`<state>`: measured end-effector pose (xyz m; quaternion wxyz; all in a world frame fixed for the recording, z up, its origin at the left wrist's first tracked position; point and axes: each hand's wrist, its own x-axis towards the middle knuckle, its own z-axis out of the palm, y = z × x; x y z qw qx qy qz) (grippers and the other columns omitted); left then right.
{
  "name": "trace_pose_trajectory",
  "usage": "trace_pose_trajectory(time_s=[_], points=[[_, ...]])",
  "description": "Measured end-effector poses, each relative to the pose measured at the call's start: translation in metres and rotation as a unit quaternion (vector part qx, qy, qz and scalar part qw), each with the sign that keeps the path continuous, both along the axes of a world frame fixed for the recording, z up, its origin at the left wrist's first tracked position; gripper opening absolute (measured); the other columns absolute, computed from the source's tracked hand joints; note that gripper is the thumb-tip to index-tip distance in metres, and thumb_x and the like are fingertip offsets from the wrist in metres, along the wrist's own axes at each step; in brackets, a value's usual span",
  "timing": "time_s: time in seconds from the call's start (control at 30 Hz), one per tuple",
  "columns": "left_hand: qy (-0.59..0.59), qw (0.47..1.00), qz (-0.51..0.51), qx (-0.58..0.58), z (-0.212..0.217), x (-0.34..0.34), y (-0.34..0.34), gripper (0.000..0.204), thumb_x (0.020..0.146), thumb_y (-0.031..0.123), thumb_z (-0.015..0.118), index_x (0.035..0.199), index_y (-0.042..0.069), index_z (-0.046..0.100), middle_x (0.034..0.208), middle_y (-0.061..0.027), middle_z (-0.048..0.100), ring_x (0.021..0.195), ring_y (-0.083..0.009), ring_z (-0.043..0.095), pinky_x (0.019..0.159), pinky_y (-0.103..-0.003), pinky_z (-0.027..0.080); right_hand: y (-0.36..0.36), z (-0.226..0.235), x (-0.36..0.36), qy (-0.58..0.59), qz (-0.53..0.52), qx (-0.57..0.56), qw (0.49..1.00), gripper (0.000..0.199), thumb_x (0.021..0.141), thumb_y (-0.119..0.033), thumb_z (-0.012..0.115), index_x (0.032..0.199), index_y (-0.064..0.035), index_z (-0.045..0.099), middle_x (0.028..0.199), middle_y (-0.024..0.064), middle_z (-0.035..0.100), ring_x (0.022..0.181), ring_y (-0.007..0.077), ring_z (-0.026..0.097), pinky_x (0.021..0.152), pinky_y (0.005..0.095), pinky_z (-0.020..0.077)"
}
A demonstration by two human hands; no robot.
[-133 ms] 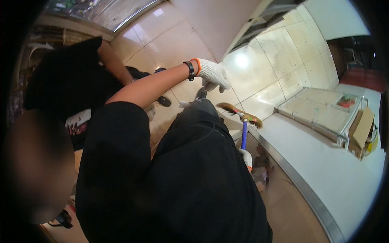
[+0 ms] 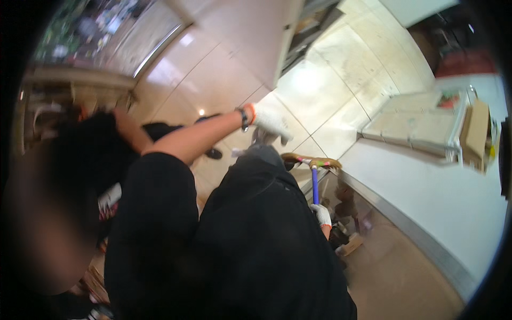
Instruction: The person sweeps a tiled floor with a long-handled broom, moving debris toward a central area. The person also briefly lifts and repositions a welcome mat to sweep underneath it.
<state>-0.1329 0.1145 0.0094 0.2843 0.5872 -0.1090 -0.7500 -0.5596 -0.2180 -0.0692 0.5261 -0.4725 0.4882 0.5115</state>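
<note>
Left hand (image 2: 271,126), white knit glove with orange cuff, dark wristband (image 2: 245,120) behind it: fingers loosely bent and let go, hand hanging in front of the knee, over the tiled floor (image 2: 330,125). Blur there, fingertips not crisp. Right hand (image 2: 321,215), same glove type, lower down by the thigh, fingers wrapped round the blue handle of the broom (image 2: 315,184). Broom is head-up, brown bristles spread sideways near the top end of the grey metal strip (image 2: 410,229); can't tell if bristles touch it. Cardboard box (image 2: 475,136) at right end of the metal-framed panel (image 2: 410,125). Another person's forearm (image 2: 130,130) at left, dark sleeve.
</note>
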Motion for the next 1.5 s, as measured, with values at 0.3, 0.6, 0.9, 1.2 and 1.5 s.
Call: trace_pose_trajectory(time_s=[0.3, 0.6, 0.9, 1.2, 1.5], points=[[0.015, 0.991, -0.038, -0.129, -0.018, 0.104, -0.135, 0.041, 0.104, 0.043, 0.059, 0.103, 0.008, 0.082, 0.065, -0.0025, 0.063, 0.058, -0.0104, 0.058, 0.057, -0.029, 0.047, -0.015, -0.140, 0.144, -0.140, 0.007, -0.145, 0.980, 0.043, 0.093, -0.032, 0.067, 0.117, 0.0025, 0.076, 0.089, 0.0100, 0.075, 0.078, 0.0186, 0.066, 0.075, 0.0359, 0.0496], [-0.073, 0.976, -0.106, -0.175, -0.042, 0.106, -0.168, 0.046, 0.104, 0.049, 0.057, 0.108, 0.011, 0.082, 0.071, -0.0029, 0.064, 0.063, -0.0125, 0.057, 0.061, -0.031, 0.047, -0.052, -0.127, 0.171, -0.165, 0.068, -0.217, 0.960, 0.045, 0.092, -0.036, 0.067, 0.115, 0.0017, 0.076, 0.092, 0.0100, 0.075, 0.079, 0.0188, 0.065, 0.075, 0.0373, 0.0490], [-0.012, 0.982, 0.035, -0.188, -0.110, 0.076, -0.143, 0.040, 0.103, 0.045, 0.057, 0.103, 0.012, 0.080, 0.065, -0.0002, 0.057, 0.059, -0.0122, 0.053, 0.059, -0.031, 0.044, -0.061, -0.107, 0.149, -0.098, 0.036, -0.174, 0.979, 0.041, 0.091, -0.035, 0.069, 0.108, 0.0011, 0.077, 0.086, 0.0030, 0.071, 0.073, 0.0147, 0.058, 0.070, 0.0317, 0.0445], [-0.013, 0.981, 0.021, -0.191, -0.124, 0.068, -0.147, 0.043, 0.103, 0.046, 0.056, 0.107, 0.011, 0.081, 0.067, -0.0016, 0.058, 0.061, -0.0138, 0.054, 0.061, -0.033, 0.044, -0.068, -0.122, 0.122, -0.147, 0.151, -0.196, 0.958, 0.041, 0.093, -0.036, 0.066, 0.109, 0.0010, 0.077, 0.090, 0.0082, 0.074, 0.084, 0.0192, 0.065, 0.078, 0.0371, 0.0488], [-0.054, 0.978, -0.030, -0.200, -0.116, 0.069, -0.161, 0.046, 0.102, 0.048, 0.054, 0.109, 0.011, 0.081, 0.067, -0.0033, 0.060, 0.065, -0.0161, 0.056, 0.065, -0.034, 0.046, -0.077, -0.125, 0.111, -0.160, 0.170, -0.204, 0.951, 0.045, 0.092, -0.042, 0.064, 0.103, 0.0009, 0.075, 0.086, 0.0131, 0.074, 0.081, 0.0268, 0.068, 0.078, 0.0425, 0.0498]])
